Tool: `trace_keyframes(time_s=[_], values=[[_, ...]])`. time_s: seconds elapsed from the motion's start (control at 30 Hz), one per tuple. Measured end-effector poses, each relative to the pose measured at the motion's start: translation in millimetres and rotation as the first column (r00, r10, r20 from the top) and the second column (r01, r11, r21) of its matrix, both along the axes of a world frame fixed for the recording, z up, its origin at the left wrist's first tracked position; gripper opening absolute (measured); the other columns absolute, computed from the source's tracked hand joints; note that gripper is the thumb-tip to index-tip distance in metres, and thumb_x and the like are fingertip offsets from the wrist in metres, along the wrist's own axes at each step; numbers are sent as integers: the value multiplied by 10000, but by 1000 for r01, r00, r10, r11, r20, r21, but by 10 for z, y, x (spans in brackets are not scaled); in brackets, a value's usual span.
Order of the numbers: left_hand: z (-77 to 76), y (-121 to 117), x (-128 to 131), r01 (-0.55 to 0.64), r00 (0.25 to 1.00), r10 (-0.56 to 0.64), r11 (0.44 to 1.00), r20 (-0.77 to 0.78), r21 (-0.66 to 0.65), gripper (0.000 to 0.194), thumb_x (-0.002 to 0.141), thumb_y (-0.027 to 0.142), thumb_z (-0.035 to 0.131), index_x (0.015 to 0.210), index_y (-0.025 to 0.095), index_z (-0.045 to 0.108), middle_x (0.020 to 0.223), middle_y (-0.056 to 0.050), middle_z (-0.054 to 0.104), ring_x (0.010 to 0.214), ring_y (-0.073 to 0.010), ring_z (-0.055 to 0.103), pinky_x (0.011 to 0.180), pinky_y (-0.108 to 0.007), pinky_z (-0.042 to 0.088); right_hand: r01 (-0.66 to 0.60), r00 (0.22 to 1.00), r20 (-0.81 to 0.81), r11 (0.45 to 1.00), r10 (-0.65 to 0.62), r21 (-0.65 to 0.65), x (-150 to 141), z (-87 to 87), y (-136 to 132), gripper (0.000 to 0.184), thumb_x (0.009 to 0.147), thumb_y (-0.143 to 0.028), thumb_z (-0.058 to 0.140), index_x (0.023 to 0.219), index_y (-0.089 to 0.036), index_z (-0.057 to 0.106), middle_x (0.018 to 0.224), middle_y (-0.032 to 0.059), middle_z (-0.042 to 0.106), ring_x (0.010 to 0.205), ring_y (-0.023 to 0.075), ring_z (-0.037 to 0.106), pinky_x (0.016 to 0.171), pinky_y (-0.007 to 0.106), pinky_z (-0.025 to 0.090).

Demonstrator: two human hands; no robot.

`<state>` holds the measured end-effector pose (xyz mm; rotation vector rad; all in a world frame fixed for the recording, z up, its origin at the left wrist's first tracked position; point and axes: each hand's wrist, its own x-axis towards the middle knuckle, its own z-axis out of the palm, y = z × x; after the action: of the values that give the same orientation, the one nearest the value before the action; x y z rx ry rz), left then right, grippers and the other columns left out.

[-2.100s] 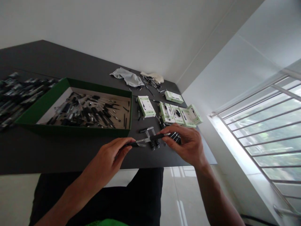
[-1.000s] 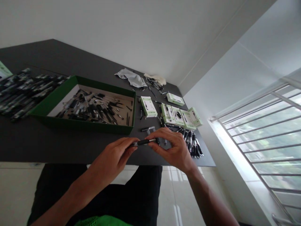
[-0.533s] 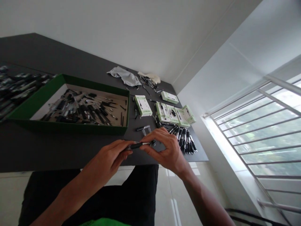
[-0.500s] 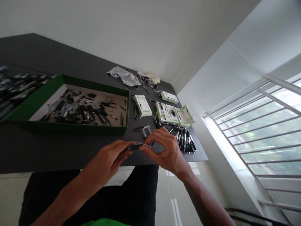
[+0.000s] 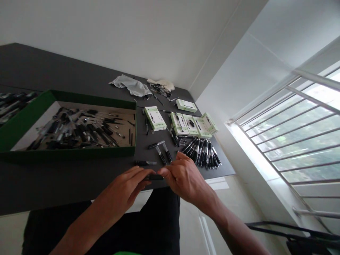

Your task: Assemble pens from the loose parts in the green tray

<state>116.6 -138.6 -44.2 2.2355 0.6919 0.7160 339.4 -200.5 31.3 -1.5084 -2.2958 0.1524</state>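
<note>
My left hand (image 5: 126, 184) is closed around a pen (image 5: 155, 177), whose dark grip end sticks out past the fingertips. My right hand (image 5: 186, 179) is curled, its thumb and bent forefinger closed at that same end. Most of the pen is covered by the left fingers. Just beyond the hands a pen piece with a dark end and a clear end (image 5: 145, 163) lies on the dark table (image 5: 79, 180). Several clear barrels with black grips (image 5: 160, 154) lie farther off. To the right, finished-looking pens (image 5: 204, 152) are spread in a fan.
A green-walled tray (image 5: 92, 152) full of loose pen parts stands on the left, with more pens (image 5: 13, 104) beyond it. Pale green pen boxes (image 5: 155, 118) lie at the back right. Behind them are a grey cloth (image 5: 130, 85) and a cream cloth (image 5: 166, 85). A barred window is right.
The thin light piece between my hands no longer shows; my right thumb now presses at the pen's dark end. The view has shifted, with the tray further left.
</note>
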Motion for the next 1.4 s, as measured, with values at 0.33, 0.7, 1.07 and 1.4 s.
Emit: trace_keyframes(time_s=[0.33, 0.7, 1.07, 1.4], values=[[-4, -53, 154, 51, 998, -51, 999, 26, 1, 321, 1044, 198, 515, 1266, 259, 740, 1141, -55, 810, 1044, -203, 791, 943, -276, 639, 73, 992, -101, 997, -73, -10, 28, -70, -175, 543, 1122, -278, 378, 600, -207, 508, 526, -34, 498, 495, 119, 417, 704, 337, 338], [36, -71, 248, 26, 998, -37, 985, 60, 171, 332, 1081, 242, 471, 1266, 232, 746, 1104, -87, 824, 1043, -226, 798, 930, -288, 651, 219, 918, -314, 970, -243, -110, -73, -186, -270, 512, 1093, -330, 441, 597, -209, 390, 524, -68, 409, 499, 95, 354, 772, 339, 361], [-10, -173, 359, 2, 994, -25, 979, 110, 203, 312, 1068, 179, 507, 1298, 224, 712, 1081, -69, 799, 1050, -214, 760, 1067, -355, 606, 447, 806, -450, 894, -385, 37, -247, -262, -321, 440, 1051, -312, 525, 624, -208, 534, 549, -47, 545, 523, 114, 471, 794, 361, 363], [57, -203, 449, -81, 956, 53, 993, 287, 87, 255, 1048, 156, 534, 1208, 233, 718, 1103, -63, 829, 1040, -211, 789, 1008, -320, 617, 503, 729, -560, 863, -394, 48, -410, -429, -426, 487, 1102, -334, 437, 628, -232, 484, 557, -24, 503, 604, 169, 573, 788, 366, 451]])
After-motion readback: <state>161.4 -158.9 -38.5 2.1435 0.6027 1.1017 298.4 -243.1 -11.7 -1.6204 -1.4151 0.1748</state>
